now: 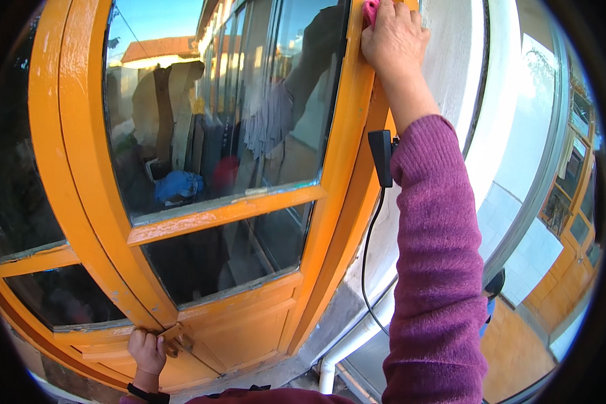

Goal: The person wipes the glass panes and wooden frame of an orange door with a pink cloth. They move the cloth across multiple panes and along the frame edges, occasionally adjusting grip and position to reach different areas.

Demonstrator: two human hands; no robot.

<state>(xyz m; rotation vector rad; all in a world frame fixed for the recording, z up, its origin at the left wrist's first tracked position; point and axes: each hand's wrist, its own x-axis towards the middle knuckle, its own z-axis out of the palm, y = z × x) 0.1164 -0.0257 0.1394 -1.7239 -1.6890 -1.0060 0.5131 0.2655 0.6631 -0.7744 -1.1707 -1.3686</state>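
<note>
My right hand (pixel 396 38) is raised at the top, fingers closed on a pink cloth (pixel 370 11) pressed to the upper right of an orange wooden door frame (pixel 353 96). The cloth is partly hidden by the hand and cut off by the picture's edge. Low on the left, my left hand (pixel 147 351) grips the metal door latch (pixel 170 332) where the two door leaves meet. Between the hands, a large glass pane (pixel 222 101) shows reflections, with a smaller pane (pixel 232 252) below it.
A black plug-like device (pixel 381 157) with a cable hangs beside my right sleeve. A white drainpipe (pixel 328 368) runs along the wall's foot. Another person (pixel 490 303) is partly visible behind my right arm, over an orange tiled floor (pixel 515 353). A second orange door (pixel 570 252) stands far right.
</note>
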